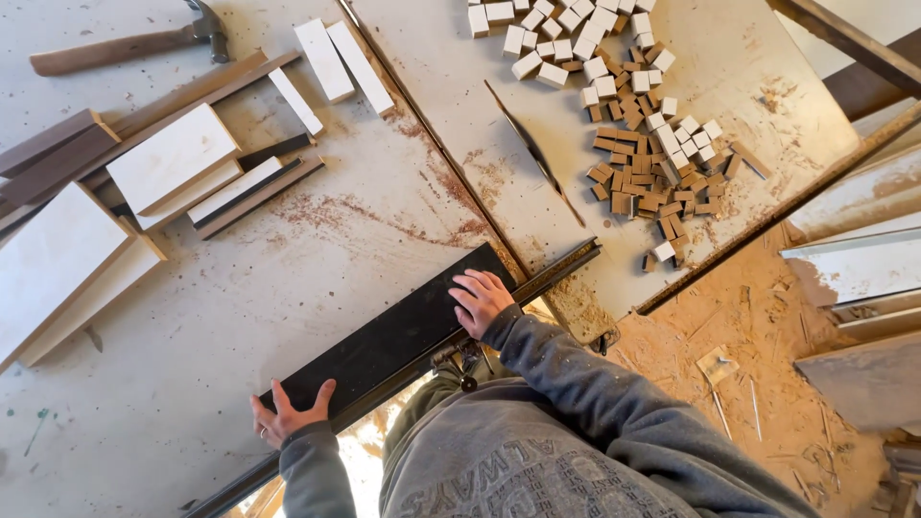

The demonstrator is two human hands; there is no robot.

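A long black board [384, 341] lies flat on the saw table, its edge against a black metal fence rail [556, 270]. My left hand [288, 414] grips its near end, thumb and fingers spread over the corner. My right hand [482, 299] presses flat on the board's far end, fingers together. A saw blade [533, 153] stands in its slot in the table beyond the board.
A pile of small white and brown wood blocks [638, 125] lies right of the blade. White and dark offcut boards [173, 158] and a hammer [134, 43] lie at the upper left. Sawdust covers the floor [748, 326] at right, by stacked panels [854, 259].
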